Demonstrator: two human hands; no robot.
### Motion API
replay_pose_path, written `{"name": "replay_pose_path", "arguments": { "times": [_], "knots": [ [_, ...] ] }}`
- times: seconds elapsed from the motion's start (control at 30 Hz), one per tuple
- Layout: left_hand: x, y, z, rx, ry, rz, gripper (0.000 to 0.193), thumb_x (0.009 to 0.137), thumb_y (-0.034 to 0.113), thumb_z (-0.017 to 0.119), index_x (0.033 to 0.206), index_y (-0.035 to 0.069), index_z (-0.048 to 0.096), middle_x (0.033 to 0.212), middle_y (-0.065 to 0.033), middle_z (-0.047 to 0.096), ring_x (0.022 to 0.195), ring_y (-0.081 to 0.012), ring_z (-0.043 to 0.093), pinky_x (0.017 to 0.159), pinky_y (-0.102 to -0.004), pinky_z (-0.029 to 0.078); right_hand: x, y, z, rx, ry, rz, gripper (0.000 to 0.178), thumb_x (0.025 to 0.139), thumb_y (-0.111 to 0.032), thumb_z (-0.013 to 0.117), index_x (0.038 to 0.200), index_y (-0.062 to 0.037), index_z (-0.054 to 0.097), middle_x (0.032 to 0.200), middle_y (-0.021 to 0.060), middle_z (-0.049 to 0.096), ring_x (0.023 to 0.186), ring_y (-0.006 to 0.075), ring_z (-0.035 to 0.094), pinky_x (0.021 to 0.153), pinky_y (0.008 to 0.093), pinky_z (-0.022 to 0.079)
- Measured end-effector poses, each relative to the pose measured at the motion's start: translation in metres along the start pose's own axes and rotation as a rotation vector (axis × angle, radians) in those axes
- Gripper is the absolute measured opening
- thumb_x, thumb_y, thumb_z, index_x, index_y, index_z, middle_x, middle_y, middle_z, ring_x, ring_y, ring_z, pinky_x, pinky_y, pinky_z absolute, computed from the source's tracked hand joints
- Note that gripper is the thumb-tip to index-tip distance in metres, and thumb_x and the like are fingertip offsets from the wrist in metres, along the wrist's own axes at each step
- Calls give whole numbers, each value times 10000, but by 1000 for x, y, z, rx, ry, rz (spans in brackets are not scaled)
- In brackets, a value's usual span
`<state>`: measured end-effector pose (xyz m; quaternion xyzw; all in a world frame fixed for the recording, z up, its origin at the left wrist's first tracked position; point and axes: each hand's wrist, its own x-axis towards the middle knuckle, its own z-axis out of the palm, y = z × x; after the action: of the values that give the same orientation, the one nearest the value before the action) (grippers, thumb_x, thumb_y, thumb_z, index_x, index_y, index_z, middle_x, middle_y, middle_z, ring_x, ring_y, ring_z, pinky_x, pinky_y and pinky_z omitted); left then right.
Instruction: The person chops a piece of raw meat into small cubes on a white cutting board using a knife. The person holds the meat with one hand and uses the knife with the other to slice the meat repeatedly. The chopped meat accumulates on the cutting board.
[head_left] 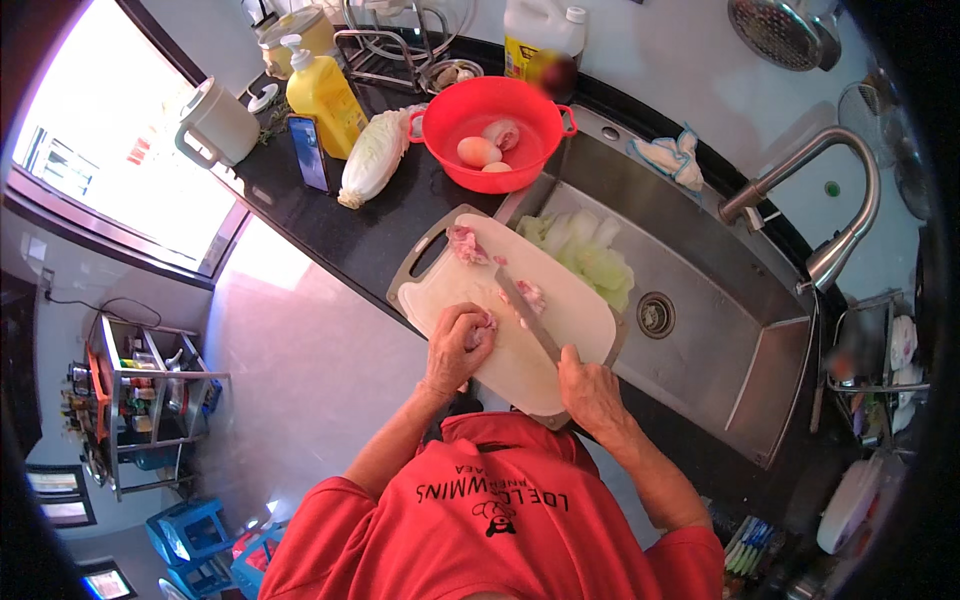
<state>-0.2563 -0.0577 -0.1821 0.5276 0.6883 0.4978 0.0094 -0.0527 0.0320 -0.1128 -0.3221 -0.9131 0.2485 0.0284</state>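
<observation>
A pale cutting board (510,375) with a grey rim lies across the counter and the sink's near left edge. My left hand (457,345), fingers curled, presses a piece of raw meat (484,332) against the board. In my right hand (592,388) is a knife (532,318); my fingers hide its handle. Its blade slants up and left over the board, beside some cut meat (530,294). Another lump of raw meat (467,245) rests near the board's handle slot.
A red basin (436,160) holds egg-like rounded things. Left of it are a napa cabbage (370,165), a phone (308,153), a yellow pump bottle (325,100) and a white jug (220,122). Pale green leaves (585,255) lie in the steel sink (705,350), below a curved faucet (868,195).
</observation>
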Motion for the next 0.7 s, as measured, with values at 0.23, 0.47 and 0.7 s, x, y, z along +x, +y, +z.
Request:
{"name": "replay_pose_path", "arguments": {
  "times": [0.23, 0.47, 0.7],
  "knots": [
    [1, 6, -5, 49, -9, 43, 224, 679, 20, 731, 860, 46, 601, 979, -132, 564, 886, -294, 563, 775, -356, 477, 2, -19, -12, -106, 10, -118, 123, 837, -65, 510, 894, -26, 408, 618, 200, 618, 617, 384, 648, 533, 472, 528],
    [1, -1, -7, 22, -67, 58, 220, 652, -11, 684, 848, 43, 598, 926, -116, 572, 888, -304, 560, 771, -371, 476, -6, -22, -9, -52, -118, -95, 128, 807, -32, 498, 908, -9, 423, 620, 201, 608, 600, 396, 633, 517, 486, 514],
    [2, -6, -3, 30, -109, 27, 236, 632, -12, 685, 844, 44, 597, 957, -101, 583, 922, -304, 571, 785, -383, 487, 10, -24, -16, -74, -102, -155, 110, 792, -16, 504, 884, 0, 446, 569, 205, 583, 553, 402, 617, 499, 479, 512]
  ]
}}
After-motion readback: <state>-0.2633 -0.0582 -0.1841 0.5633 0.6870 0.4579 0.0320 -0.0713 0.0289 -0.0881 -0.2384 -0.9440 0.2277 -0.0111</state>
